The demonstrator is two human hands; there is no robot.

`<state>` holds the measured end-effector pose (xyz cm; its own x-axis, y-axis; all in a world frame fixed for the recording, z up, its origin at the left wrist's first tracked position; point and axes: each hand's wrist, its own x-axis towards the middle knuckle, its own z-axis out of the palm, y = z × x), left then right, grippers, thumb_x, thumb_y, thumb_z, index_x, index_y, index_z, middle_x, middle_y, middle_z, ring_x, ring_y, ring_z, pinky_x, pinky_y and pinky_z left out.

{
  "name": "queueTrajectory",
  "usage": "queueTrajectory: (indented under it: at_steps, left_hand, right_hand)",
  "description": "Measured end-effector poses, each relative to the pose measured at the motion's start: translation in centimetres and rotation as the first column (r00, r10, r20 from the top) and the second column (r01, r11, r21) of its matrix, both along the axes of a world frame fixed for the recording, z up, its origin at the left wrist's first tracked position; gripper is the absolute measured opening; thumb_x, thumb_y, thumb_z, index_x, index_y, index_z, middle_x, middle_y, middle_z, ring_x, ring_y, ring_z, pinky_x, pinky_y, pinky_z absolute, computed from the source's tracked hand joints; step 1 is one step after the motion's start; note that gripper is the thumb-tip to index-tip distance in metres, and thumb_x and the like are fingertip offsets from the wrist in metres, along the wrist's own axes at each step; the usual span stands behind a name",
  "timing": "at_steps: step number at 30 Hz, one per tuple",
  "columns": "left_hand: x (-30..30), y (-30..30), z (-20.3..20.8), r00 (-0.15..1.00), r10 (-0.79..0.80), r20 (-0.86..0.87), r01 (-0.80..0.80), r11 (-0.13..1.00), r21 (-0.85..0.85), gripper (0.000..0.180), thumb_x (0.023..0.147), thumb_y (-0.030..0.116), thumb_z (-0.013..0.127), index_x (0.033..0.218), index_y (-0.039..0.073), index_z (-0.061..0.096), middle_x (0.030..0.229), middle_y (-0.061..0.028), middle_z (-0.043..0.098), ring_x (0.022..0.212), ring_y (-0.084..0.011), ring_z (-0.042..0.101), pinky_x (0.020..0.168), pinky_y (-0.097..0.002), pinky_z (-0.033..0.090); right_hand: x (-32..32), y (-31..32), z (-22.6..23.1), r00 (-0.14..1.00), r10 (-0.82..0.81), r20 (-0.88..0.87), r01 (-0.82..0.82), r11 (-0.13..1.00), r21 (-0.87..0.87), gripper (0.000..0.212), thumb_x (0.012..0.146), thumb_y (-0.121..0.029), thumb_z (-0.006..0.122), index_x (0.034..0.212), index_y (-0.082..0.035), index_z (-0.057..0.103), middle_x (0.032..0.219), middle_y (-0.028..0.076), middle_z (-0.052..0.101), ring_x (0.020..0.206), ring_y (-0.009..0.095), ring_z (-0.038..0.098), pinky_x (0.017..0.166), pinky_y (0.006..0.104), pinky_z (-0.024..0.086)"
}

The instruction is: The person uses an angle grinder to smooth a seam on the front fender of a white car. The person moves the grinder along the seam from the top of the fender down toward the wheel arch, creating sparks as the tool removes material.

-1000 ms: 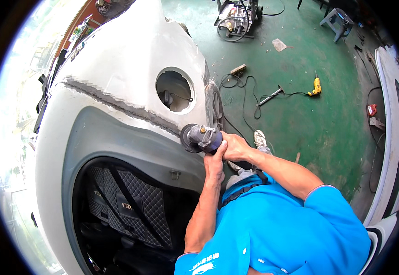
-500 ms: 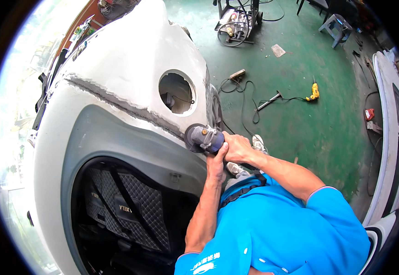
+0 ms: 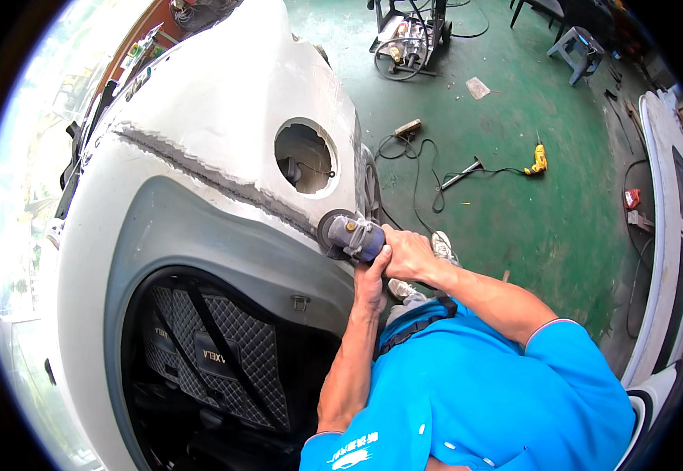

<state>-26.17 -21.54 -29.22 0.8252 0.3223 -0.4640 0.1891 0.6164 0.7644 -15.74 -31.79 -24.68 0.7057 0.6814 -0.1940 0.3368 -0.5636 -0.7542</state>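
Both my hands are wrapped round an angle grinder [image 3: 362, 238] with a blue-purple body and a dusty grey head. My left hand [image 3: 372, 276] grips it from below, thumb up along its side. Behind it, my right hand [image 3: 409, 253] closes on the rear of the body. The grinder's round disc lies at the near end of a rough grey ground seam [image 3: 224, 180] that runs across the white car body [image 3: 224, 102]; whether it touches the metal I cannot tell. Beyond the disc, a round opening [image 3: 307, 157] is cut in the white panel.
At the near left gapes the car's door opening, with quilted black seats [image 3: 216, 353] inside. On the green floor [image 3: 498, 212] lie a yellow drill [image 3: 539, 159], a hammer [image 3: 460, 174] and trailing cables. A wheeled machine [image 3: 412, 47], a stool [image 3: 577, 55] and a white car panel [image 3: 663, 235] stand farther off.
The grinder and both hands stay nearly in place at the seam's end. The whole view has shifted very slightly.
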Motion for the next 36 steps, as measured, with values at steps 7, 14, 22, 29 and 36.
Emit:
queueTrajectory:
  at_steps: [7,14,22,29,36]
  left_hand:
    - [-0.4,-0.3,-0.2,1.000,-0.011,-0.014,0.010,0.998,-0.058,0.060,0.094,0.028,0.077,0.141,-0.001,0.054,0.132,-0.0102,0.064,0.122,-0.0222,0.062,0.106,-0.0386,0.049]
    - [-0.8,-1.4,0.7,0.999,0.013,-0.038,-0.017,0.995,-0.097,0.065,0.091,0.027,0.080,0.141,-0.004,0.053,0.135,-0.0123,0.061,0.127,-0.0217,0.058,0.111,-0.0368,0.044]
    - [-0.9,-1.6,0.4,0.999,0.036,-0.007,-0.036,0.988,-0.151,0.068,0.091,0.023,0.081,0.146,-0.002,0.050,0.142,-0.0123,0.057,0.132,-0.0231,0.055,0.117,-0.0393,0.038]
    - [0.6,0.9,2.4,0.997,0.014,0.073,-0.002,0.986,-0.164,0.056,0.095,0.022,0.076,0.140,-0.002,0.053,0.134,-0.0115,0.062,0.124,-0.0221,0.061,0.109,-0.0381,0.047]
    - [0.1,-0.6,0.4,0.991,0.062,0.122,-0.036,0.977,-0.209,0.057,0.096,0.021,0.076,0.143,-0.001,0.051,0.137,-0.0104,0.061,0.126,-0.0216,0.059,0.112,-0.0393,0.045]
  right_hand:
    - [-0.3,-0.4,-0.1,1.000,0.004,-0.011,-0.004,1.000,-0.021,0.033,0.075,-0.018,0.065,0.101,0.000,0.054,0.091,0.026,0.071,0.088,0.050,0.068,0.074,0.0612,0.051]
    - [-0.9,-1.0,-1.9,0.999,0.002,-0.041,-0.002,1.000,0.000,0.040,0.074,-0.020,0.069,0.107,-0.004,0.054,0.093,0.028,0.070,0.090,0.053,0.065,0.075,0.0612,0.050]
    - [-0.6,-1.2,-0.7,0.996,0.040,-0.081,-0.045,0.997,-0.058,0.041,0.075,-0.027,0.071,0.108,-0.007,0.056,0.092,0.025,0.071,0.091,0.051,0.068,0.076,0.0591,0.052]
    - [0.6,1.0,1.7,0.996,0.046,0.075,-0.047,0.999,0.004,0.035,0.073,-0.016,0.067,0.103,-0.002,0.053,0.090,0.026,0.070,0.088,0.051,0.068,0.074,0.0597,0.052]
    - [0.3,0.0,2.3,0.991,0.084,0.103,-0.075,0.993,-0.086,0.032,0.074,-0.012,0.066,0.101,0.000,0.053,0.093,0.024,0.071,0.091,0.047,0.069,0.074,0.0576,0.054]
